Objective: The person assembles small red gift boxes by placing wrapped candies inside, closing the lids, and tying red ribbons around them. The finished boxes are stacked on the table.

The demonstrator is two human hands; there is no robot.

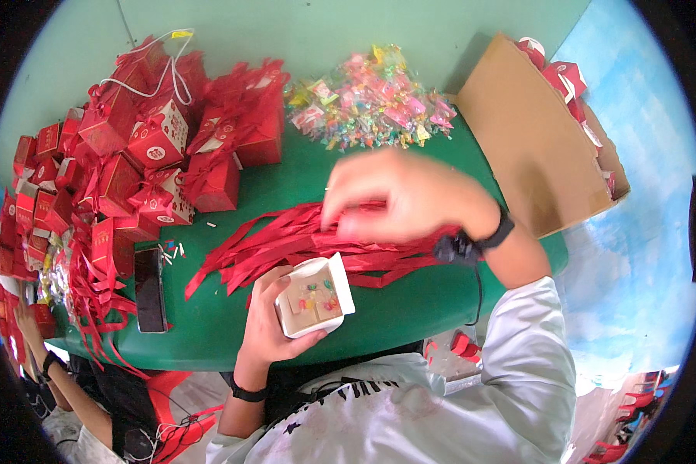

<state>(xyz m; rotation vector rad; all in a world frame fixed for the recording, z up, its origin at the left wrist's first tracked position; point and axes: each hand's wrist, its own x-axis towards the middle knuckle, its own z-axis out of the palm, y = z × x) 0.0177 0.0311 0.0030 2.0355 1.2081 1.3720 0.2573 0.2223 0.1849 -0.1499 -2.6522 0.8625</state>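
Near the tabletop's (410,301) front edge, an open white box (315,296) with sweets inside is gripped by the left hand (267,321). Just above it, red ribbons (301,243) are touched by the blurred right hand (398,197), fingers bent; whether any is pinched cannot be told. Farther off are seen a phone (150,288), red boxes (158,151), wrapped sweets (371,97) and a carton (537,139).

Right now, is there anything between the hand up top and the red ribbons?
Nothing visible. The right hand is directly over the pile of red ribbons on the green table, its fingers already down among the strands. The left hand holds the small open box nearer the body, clear of that reach.
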